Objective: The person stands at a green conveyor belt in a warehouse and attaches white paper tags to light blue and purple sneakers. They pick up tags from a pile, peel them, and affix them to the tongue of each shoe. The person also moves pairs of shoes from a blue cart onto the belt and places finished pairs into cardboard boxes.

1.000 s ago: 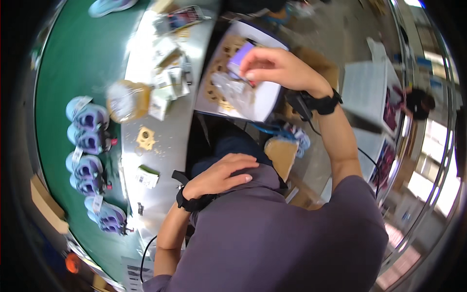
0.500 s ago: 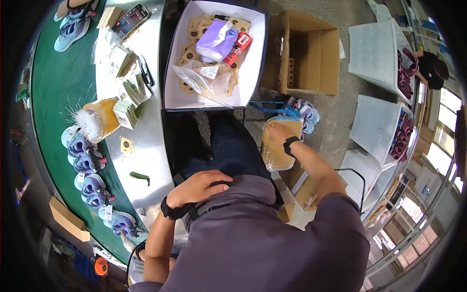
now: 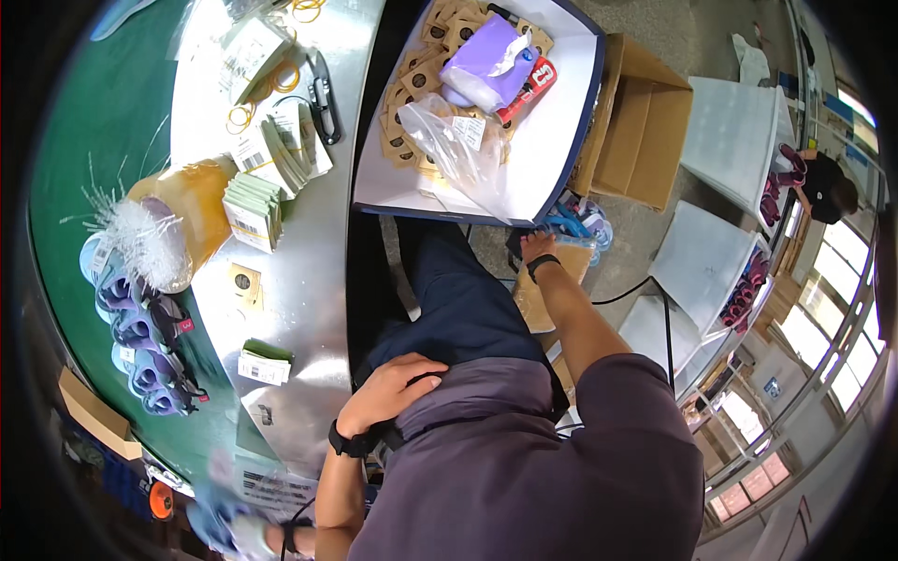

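Note:
My left hand (image 3: 391, 395) rests at my waist on the grey shirt, fingers stretched out and holding nothing. Out to the right, my right hand (image 3: 539, 249) is at the far left edge of a tan stool seat (image 3: 535, 304) wrapped in clear plastic. It is close under the near right corner of a white box (image 3: 372, 178) with a dark blue rim. Its fingertips are hard to make out, so whether it grips the seat edge does not show. In the box lie tan cards (image 3: 398, 117), a purple tissue pack (image 3: 488, 64), a red packet (image 3: 528, 89) and a clear plastic bag (image 3: 449, 140).
The metal table (image 3: 313, 309) at left bears bundled tags (image 3: 253, 210), rubber bands, black snips (image 3: 323, 98) and a yellow roll with white fasteners (image 3: 192, 206). Blue-purple shoes (image 3: 150, 365) line a green belt (image 3: 70, 168). Another person's hand (image 3: 253, 535) is at lower left. An open carton (image 3: 641, 131) stands right.
My right hand has shifted from the middle of the seat to its far left edge. My left hand stays at my waist. The view has swung, and a blurred shoe appears by the other person's hand.

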Tool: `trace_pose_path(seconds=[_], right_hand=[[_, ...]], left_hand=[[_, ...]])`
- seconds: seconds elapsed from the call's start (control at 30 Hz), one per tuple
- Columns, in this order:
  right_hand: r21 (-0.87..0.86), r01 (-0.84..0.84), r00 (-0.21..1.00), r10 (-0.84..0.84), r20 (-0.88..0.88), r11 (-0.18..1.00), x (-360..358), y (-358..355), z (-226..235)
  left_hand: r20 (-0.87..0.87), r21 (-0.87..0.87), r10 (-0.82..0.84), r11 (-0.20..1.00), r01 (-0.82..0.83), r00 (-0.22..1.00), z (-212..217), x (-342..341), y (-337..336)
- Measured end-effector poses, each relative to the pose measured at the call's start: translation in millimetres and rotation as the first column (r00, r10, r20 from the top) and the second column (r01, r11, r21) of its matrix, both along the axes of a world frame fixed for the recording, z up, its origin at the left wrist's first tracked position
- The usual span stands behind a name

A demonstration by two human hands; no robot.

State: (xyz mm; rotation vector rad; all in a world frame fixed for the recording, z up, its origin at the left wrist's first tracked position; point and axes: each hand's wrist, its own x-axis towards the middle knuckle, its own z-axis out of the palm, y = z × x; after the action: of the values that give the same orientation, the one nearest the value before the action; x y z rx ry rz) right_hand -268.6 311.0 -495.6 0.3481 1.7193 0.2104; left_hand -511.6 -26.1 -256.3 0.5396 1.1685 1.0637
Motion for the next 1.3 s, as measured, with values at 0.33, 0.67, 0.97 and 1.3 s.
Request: trace_pose_path(seconds=[0.33,0.67,0.97,1.3], right_hand=[[-0.252,0.338,0.868,-0.404,-0.289,0.907,9,-28,34],[-0.224,0.836,0.37,-0.815,-0.445,0.501,67,-4,57],[-0.175,0.789,0.41,-0.718,-0.563,0.588,107,-3,72],[-0.6,0.767,-0.636,-0.152,-0.756,-0.228,290,59,12]], left_hand=[[-0.014,-0.105,-0.118,0.988,0.116,0.993,18,-29,43],[-0.146,-0.084,-0.534,0.845,0.528,0.833,36,-4,172],[-0.446,0.108,-0.608,0.692,0.714,0.657,20,56,340],[-0.755,0.261,-0.458,0.447,0.856,0.469,-113,249,494]])
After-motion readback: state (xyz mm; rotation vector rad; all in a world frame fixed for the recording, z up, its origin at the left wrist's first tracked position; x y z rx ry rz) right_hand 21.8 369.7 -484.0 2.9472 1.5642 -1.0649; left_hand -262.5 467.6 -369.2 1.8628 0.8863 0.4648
